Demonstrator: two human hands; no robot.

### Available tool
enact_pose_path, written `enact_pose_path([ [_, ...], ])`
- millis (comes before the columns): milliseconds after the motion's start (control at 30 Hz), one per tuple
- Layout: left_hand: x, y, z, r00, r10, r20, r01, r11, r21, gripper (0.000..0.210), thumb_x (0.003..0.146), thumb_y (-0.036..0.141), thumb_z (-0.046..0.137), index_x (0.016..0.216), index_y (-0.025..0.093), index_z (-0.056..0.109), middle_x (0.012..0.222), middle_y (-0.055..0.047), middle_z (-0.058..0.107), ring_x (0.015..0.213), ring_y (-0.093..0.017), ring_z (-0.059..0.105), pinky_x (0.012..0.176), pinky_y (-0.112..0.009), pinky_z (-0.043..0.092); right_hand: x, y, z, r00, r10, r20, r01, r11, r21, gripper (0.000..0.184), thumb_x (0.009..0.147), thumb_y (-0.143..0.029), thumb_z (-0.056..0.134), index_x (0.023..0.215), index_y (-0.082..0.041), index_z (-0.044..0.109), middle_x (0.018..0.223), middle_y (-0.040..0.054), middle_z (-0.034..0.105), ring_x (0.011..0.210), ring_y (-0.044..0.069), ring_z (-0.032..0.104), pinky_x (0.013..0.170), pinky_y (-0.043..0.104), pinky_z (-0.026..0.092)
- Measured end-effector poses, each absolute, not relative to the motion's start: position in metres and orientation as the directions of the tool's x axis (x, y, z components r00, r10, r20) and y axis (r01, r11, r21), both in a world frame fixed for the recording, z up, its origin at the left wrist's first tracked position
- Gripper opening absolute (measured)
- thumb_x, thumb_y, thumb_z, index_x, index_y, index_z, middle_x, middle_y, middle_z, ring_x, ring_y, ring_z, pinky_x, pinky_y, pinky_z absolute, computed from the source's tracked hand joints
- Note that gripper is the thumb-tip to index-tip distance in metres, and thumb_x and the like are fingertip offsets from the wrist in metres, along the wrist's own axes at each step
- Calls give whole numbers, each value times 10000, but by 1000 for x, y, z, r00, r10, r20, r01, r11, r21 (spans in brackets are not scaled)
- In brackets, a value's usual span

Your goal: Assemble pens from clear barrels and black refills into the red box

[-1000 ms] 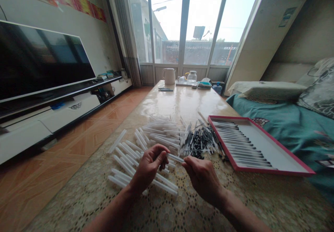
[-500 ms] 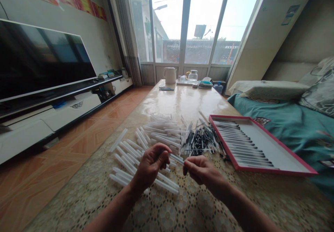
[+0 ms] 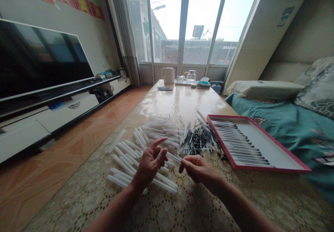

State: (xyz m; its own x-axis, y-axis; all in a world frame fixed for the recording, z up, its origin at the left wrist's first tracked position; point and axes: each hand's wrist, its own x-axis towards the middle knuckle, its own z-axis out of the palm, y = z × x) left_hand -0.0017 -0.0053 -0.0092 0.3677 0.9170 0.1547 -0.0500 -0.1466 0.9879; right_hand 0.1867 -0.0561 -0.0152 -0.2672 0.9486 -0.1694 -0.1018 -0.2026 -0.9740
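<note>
A thin translucent pen barrel [image 3: 174, 157] spans the gap between my two hands, slanting down to the right. My right hand [image 3: 197, 167] pinches its right end between thumb and forefinger. At the other end, my left hand [image 3: 151, 160] has its thumb and curled fingers around the tube, with the forefinger stretched out above. What lies inside the left fingers is partly hidden. Under and around the left hand spreads a pile of white translucent tubes [image 3: 126, 153]. Beyond the right hand lies a heap of thin black-and-clear pen parts [image 3: 199, 138].
To the right, a pink-rimmed tray [image 3: 271, 170] holds a row of clear pens [image 3: 238, 143] with black ends. A jug [image 3: 168, 75], a glass pot [image 3: 191, 76] and a tissue pack [image 3: 203, 83] stand at the table's far end. A sofa [image 3: 294, 124] borders the right side.
My left forefinger has lifted and straightened away from the tube. The right hand keeps its pinch. The whole view has shifted slightly.
</note>
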Motion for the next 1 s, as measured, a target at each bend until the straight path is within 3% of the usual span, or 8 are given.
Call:
enact_pose_path([
  [67,-3,-3,-11,292,937,190,40,-210,977,452,844,393,530,1233,172,462,587,49,525,482,-95,439,493,-219,370,190,-53,-12,-149,980,-131,-85,-144,-986,457,747,-580,594,726,-124,616,405,-119,271,348,22,168,347,185,103],
  [200,-4,-4,-12,230,933,278,234,-330,915,416,852,386,510,1207,168,504,577,46,508,506,-114,450,513,-229,363,210,-46,-1,189,982,-21,-101,-2,-995,473,702,-589,609,834,-135,609,453,-114,288,366,34,212,350,179,147],
  [300,-3,-6,-12,241,914,325,318,-391,864,379,849,371,511,1168,169,541,558,47,501,505,-123,443,517,-235,353,231,-41,9,344,935,82,100,50,-994,465,758,-561,528,934,-134,585,516,-69,423,371,62,347,349,197,254],
  [400,-2,-6,-11,244,910,336,334,-404,852,354,842,362,513,1138,173,562,542,50,496,498,-127,452,517,-235,352,255,-36,18,394,914,96,364,-59,-929,393,820,-469,438,981,-132,560,616,7,576,427,118,522,375,223,353],
  [533,-2,-4,-11,226,924,309,298,-368,881,336,815,369,536,1086,179,593,531,47,509,471,-128,459,485,-229,345,292,-25,26,448,889,96,541,-184,-821,262,845,-299,405,980,-141,565,672,50,655,540,162,623,469,251,430],
  [633,-2,-4,-11,211,930,300,286,-352,891,325,793,368,555,1052,181,615,526,43,509,458,-126,456,460,-223,336,325,-15,25,497,855,149,689,-285,-667,183,824,-234,450,837,-148,611,713,89,670,698,199,639,611,285,439],
  [800,-3,-5,-10,205,923,324,308,-376,874,316,800,362,550,1052,182,615,534,38,517,463,-127,458,456,-221,337,374,-1,10,582,781,226,783,-464,-415,204,852,-223,456,973,-166,610,925,144,653,927,271,586,745,367,386],
  [1000,-4,-5,-9,201,928,314,341,-367,866,309,825,361,525,1067,185,600,533,39,515,466,-129,477,467,-223,357,403,19,-19,579,777,247,812,-520,-266,204,839,-160,462,963,-160,625,1009,152,603,1011,264,537,796,378,380],
])
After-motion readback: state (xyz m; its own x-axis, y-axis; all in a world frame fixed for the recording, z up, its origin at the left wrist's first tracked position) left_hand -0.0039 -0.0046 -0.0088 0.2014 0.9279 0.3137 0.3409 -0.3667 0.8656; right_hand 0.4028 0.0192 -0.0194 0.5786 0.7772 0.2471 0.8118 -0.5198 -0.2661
